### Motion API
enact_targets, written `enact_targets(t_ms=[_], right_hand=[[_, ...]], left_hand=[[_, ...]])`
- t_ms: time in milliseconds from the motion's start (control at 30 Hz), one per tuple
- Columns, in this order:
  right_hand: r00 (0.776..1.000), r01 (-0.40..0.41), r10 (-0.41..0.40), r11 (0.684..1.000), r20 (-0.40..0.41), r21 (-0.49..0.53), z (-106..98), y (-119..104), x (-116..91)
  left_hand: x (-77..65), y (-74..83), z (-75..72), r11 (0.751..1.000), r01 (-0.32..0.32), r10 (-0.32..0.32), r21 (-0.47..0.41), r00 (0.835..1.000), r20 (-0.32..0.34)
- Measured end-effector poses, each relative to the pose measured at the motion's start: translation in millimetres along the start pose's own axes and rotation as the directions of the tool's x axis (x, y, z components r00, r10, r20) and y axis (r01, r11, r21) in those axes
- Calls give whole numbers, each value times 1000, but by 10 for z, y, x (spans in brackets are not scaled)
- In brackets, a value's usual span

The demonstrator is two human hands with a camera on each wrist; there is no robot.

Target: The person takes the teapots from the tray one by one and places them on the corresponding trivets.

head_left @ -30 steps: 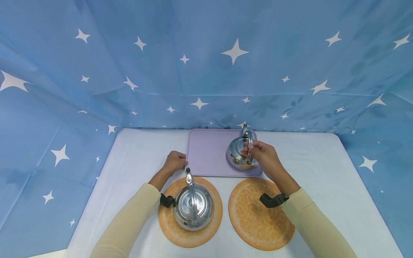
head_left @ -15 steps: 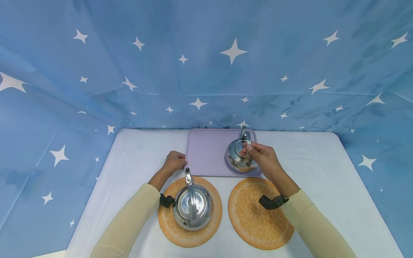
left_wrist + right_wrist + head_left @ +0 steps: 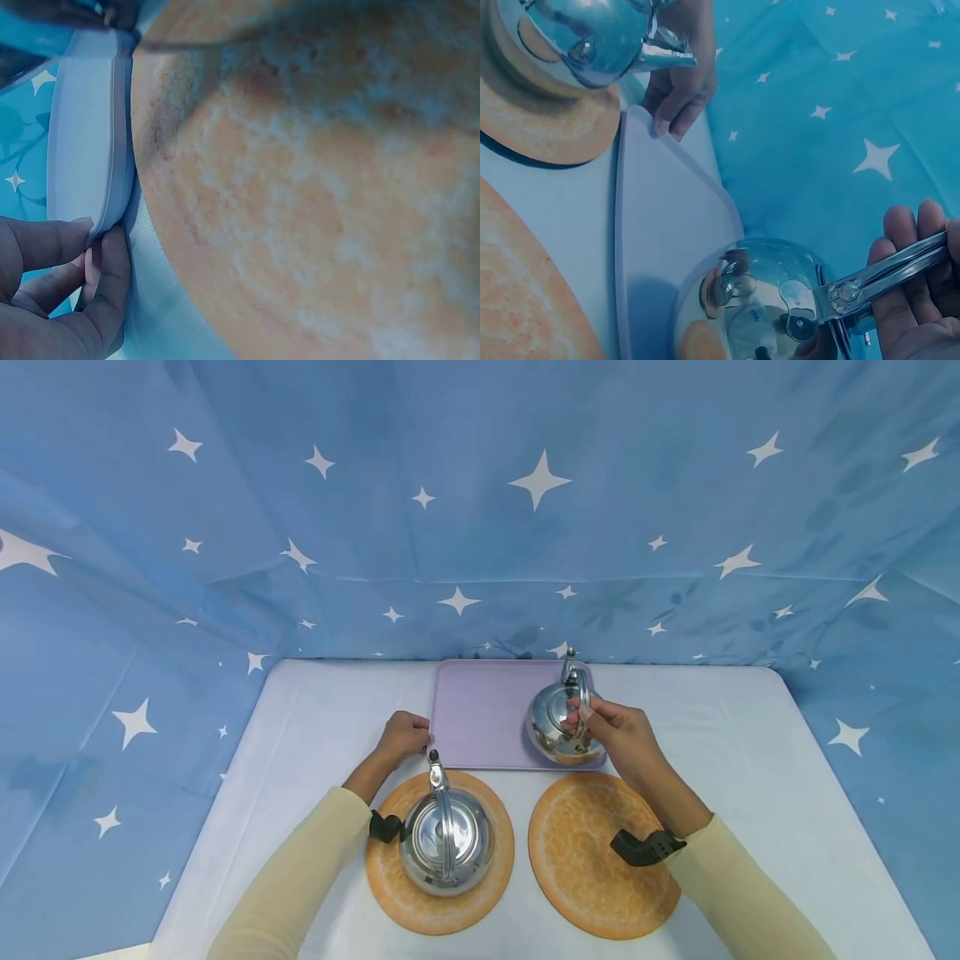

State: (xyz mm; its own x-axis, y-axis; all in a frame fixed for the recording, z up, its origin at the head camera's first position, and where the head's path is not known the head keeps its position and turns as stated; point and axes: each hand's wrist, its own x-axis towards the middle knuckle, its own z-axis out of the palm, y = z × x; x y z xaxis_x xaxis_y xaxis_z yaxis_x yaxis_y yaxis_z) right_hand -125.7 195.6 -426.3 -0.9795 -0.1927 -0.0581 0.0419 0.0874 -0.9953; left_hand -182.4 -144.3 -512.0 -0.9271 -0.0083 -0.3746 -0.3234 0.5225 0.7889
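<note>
My right hand [image 3: 621, 733] holds a shiny steel kettle [image 3: 551, 743] by its arched handle [image 3: 889, 274], fingers curled round the metal. The kettle is over the right end of a lilac rectangular tray [image 3: 476, 714], its spout pointing away from me. At the tray's near left corner, my left hand [image 3: 403, 735] pinches the rim; the left wrist view shows the thumb [image 3: 64, 240] on top and fingers below. A second steel kettle [image 3: 420, 864] stands on the left round orange mat [image 3: 501, 852], close to my left wrist, handle upright and spout toward the tray.
Another round orange mat [image 3: 581, 852] lies at the right, partly under my right forearm. A white cloth [image 3: 712, 735] covers the table. Behind the tray rises a blue star-printed curtain [image 3: 480, 527], which also hangs along both sides. Black wrist mounts [image 3: 641, 847] jut inward from the forearms.
My right hand and its kettle have shifted slightly toward me and to the right over the tray. The left hand, tray and other kettle keep their places.
</note>
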Motion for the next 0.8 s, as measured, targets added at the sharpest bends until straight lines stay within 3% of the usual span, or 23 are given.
enact_targets(t_ms=[233,467,800], right_hand=[[1000,5,-6,997,-18,-72,-45,-66,-221],[999,40,-40,998,-2,-44,-27,-46,-498],[1000,1,-3,994,-20,-109,-53,-13,-932]], left_hand=[[-5,41,15,1000,-3,3,-12,1000,7],[-28,8,7,1000,-3,3,5,1000,-5],[-2,-37,4,1000,-9,9,-10,1000,-11]])
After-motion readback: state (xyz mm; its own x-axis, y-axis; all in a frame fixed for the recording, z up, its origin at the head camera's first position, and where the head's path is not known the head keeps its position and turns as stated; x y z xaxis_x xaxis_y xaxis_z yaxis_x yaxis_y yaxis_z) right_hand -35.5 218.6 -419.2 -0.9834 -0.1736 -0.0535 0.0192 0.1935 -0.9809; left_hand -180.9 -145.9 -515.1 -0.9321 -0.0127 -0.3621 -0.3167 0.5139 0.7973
